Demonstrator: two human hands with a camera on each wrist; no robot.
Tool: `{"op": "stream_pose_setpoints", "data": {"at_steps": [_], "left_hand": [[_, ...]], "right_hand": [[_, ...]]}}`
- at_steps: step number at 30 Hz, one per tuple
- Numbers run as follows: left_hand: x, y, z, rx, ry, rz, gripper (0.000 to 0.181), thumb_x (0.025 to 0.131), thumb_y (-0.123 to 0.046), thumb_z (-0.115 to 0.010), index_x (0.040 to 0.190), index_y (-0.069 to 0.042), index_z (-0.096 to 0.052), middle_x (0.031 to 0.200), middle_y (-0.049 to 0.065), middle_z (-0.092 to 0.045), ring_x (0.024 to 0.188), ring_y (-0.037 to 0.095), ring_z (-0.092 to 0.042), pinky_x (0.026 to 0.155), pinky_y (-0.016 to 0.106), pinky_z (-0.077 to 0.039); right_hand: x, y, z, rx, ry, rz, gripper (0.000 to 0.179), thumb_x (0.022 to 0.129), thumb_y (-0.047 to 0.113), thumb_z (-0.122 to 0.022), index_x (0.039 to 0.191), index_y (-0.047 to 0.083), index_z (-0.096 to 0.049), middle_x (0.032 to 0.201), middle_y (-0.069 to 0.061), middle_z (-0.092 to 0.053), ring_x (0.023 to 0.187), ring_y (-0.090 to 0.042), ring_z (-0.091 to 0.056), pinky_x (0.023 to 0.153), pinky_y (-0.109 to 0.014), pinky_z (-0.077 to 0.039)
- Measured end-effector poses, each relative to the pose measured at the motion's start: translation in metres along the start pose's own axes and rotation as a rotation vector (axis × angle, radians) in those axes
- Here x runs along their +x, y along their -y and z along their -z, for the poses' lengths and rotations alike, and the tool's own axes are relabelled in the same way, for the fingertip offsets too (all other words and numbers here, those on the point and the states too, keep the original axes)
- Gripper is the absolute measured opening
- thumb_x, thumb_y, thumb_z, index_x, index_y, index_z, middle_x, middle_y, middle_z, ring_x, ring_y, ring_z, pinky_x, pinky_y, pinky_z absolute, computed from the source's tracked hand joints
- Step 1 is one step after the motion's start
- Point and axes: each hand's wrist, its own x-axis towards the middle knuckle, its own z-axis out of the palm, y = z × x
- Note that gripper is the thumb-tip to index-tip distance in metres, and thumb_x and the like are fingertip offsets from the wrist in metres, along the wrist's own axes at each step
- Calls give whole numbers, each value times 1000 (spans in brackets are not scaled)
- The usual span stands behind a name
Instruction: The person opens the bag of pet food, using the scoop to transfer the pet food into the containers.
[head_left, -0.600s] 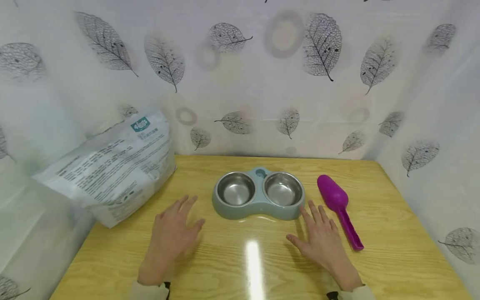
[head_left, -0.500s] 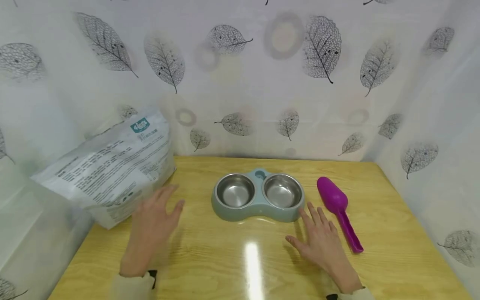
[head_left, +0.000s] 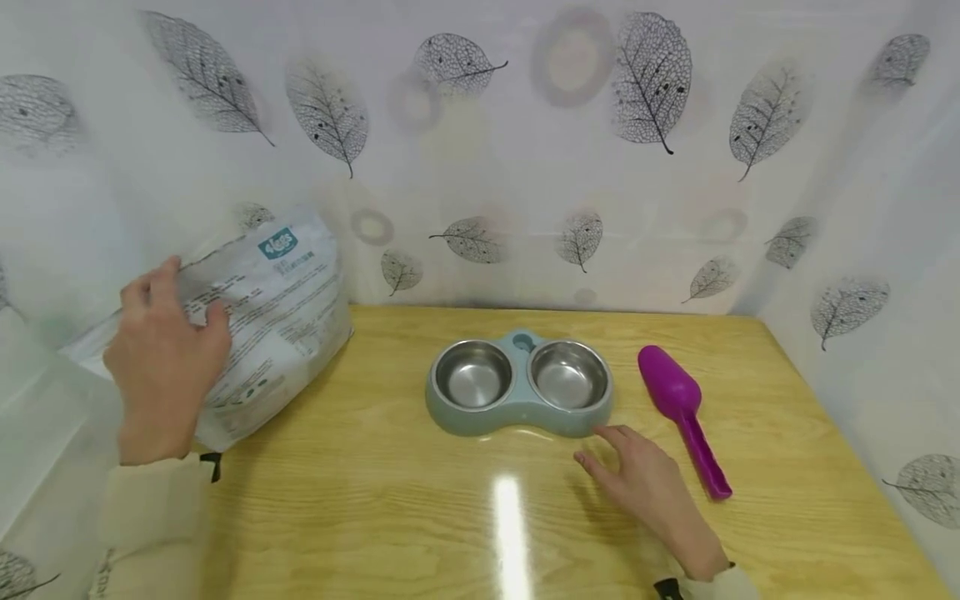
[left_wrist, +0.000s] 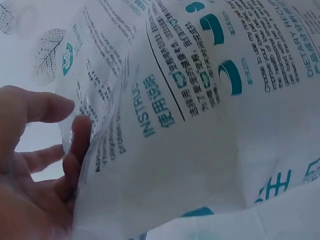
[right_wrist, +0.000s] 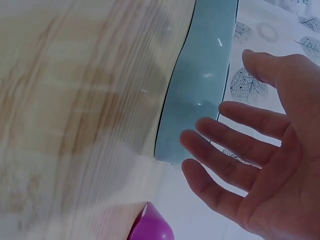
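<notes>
A white plastic bag (head_left: pixel 270 333) with printed text and a teal logo leans at the left of the table. My left hand (head_left: pixel 161 350) is over its left part, fingers loosely bent and thumb spread apart. In the left wrist view the fingertips (left_wrist: pixel 82 127) lie right at the bag's edge (left_wrist: pixel 200 165). My right hand (head_left: pixel 645 475) hovers relaxed at the front right corner of a blue-grey double pet bowl (head_left: pixel 525 417), holding nothing. Both steel bowls look empty. Right of that hand lies a purple scoop (head_left: pixel 678 400), handle toward me.
The wood-grain table (head_left: pixel 375 517) backs onto a white leaf-print curtain (head_left: pixel 495 150), which also runs along both sides. A bright light reflection (head_left: pixel 510 533) shows on the tabletop in front of the bowls.
My left hand has moved left and up from in front of the bowl stand to the bag. The right hand stays near the bowl stand, its fingers now bent more. The bowls and scoop have not moved.
</notes>
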Motion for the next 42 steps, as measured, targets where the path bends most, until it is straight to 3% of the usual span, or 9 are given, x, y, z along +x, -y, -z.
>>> {"op": "stream_pose_setpoints", "data": {"at_steps": [4, 7, 11, 15, 20, 25, 34, 38, 42], "left_hand": [[-2, 3, -1, 50, 65, 37, 62, 101, -28, -51, 156, -3, -37, 139, 40, -44, 97, 63, -53, 72, 76, -40], [-10, -2, -3, 61, 41, 9, 52, 103, -31, -52, 145, 1, -49, 130, 38, -50, 88, 64, -54, 64, 73, -39], [-34, -15, -10, 4, -63, -67, 35, 101, -27, -63, 122, 1, -65, 114, 32, -63, 77, 59, -60, 52, 60, -38], [-65, -26, -21, -64, -156, -129, 26, 95, -21, -72, 105, 3, -71, 100, 27, -69, 66, 49, -63, 43, 46, -37], [-94, -29, -33, -71, -157, -161, 17, 93, -17, -74, 98, -1, -72, 92, 22, -66, 49, 39, -54, 38, 33, -26], [-112, -21, -46, -28, -121, -174, 17, 89, -16, -79, 101, -5, -75, 87, 20, -60, 41, 29, -44, 37, 33, -25], [-118, -8, -66, 10, -70, -131, 23, 87, -15, -81, 108, -9, -74, 88, 19, -55, 41, 24, -36, 38, 32, -23], [-115, -4, -70, 10, -54, -113, 22, 89, -15, -79, 110, -11, -72, 94, 20, -55, 43, 28, -42, 36, 35, -26], [-111, 0, -75, 6, -41, -95, 22, 91, -15, -77, 111, -11, -70, 99, 20, -55, 48, 33, -48, 37, 41, -32]], "right_hand": [[0, 3, -4, 28, 43, 0, 45, 96, 42, -70, 126, 8, -71, 118, -14, -76, 101, -36, -74, 78, -51, -60], [2, 7, -7, 46, 53, 11, 40, 96, 41, -71, 124, 12, -72, 114, -12, -77, 97, -32, -74, 75, -47, -60], [6, 13, -7, 98, 62, 33, 35, 95, 38, -72, 121, 14, -73, 110, -11, -78, 92, -28, -75, 74, -44, -61], [9, 19, -5, 150, 54, 53, 33, 94, 32, -75, 119, 10, -74, 108, -12, -78, 90, -26, -75, 75, -43, -61], [11, 26, -3, 173, 32, 84, 29, 94, 28, -75, 114, 7, -75, 105, -11, -78, 88, -23, -75, 74, -39, -61], [14, 32, -4, 185, 43, 105, 28, 95, 27, -74, 114, 7, -75, 105, -11, -78, 90, -23, -75, 73, -36, -61], [21, 44, -12, 208, 46, 176, 25, 94, 24, -75, 112, 9, -75, 104, -11, -78, 87, -22, -74, 72, -28, -58], [21, 48, -16, 203, 45, 191, 23, 92, 21, -76, 111, 8, -74, 100, -10, -78, 85, -21, -73, 73, -28, -58], [20, 50, -18, 190, 67, 149, 24, 94, 23, -75, 112, 7, -76, 101, -9, -78, 86, -21, -73, 76, -33, -59]]}}
